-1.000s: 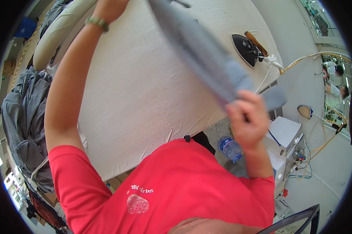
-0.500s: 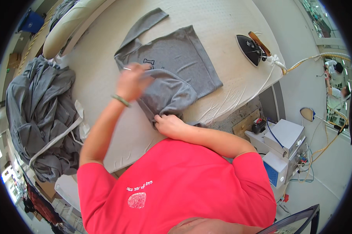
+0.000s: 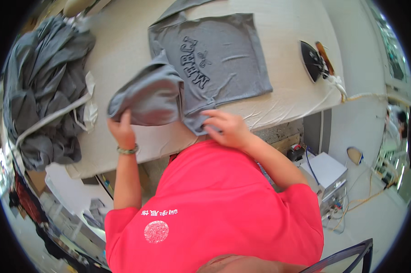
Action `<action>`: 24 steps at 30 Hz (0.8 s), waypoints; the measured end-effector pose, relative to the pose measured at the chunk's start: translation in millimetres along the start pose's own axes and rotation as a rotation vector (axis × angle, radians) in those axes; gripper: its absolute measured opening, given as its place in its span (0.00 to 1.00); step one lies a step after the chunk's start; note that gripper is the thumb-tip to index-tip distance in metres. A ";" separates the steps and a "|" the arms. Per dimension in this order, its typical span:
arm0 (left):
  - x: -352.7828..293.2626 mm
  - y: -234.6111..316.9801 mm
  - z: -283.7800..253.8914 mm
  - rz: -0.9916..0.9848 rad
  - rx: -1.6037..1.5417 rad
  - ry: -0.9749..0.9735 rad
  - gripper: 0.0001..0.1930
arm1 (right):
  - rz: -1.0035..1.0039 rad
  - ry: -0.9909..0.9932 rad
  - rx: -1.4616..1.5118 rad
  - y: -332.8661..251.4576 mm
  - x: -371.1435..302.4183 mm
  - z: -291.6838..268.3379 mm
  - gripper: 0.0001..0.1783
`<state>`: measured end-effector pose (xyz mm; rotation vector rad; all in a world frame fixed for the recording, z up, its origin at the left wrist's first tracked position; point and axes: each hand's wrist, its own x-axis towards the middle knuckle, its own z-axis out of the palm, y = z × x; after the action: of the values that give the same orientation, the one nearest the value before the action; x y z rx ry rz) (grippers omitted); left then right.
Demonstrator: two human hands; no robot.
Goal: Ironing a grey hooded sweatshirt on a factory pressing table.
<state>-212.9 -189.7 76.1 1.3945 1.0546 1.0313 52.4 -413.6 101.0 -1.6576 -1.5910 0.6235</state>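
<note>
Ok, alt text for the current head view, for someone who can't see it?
A person's left hand holds a folded part of a gray printed garment lying on a pale table, and the right hand touches its near side. A black iron is at right, a gray cloth pile at left.

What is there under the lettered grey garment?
The pale table shows around the garment and supports most of it; whatever else the cloth covers cannot be seen.

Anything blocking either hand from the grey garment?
Nothing visible. The left hand holds the grey garment by its raised flap; the right hand touches its near edge. The iron and grey pile sit off to opposite sides.
</note>
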 end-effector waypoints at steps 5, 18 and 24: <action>-16.8 -49.0 -86.7 -0.221 0.185 0.367 0.19 | 0.118 -0.038 -0.018 38.7 2.8 1.7 0.10; 52.5 9.0 -79.2 0.349 0.176 0.102 0.10 | -0.087 -0.124 -0.173 24.1 122.8 38.0 0.13; 0.5 -100.8 -91.1 -0.160 0.248 0.518 0.23 | 0.062 0.012 -0.270 67.9 61.8 -11.8 0.13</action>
<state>-307.2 -162.4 -17.9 1.2337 1.6939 1.2039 110.7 -351.9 64.1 -1.9093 -1.6783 0.4427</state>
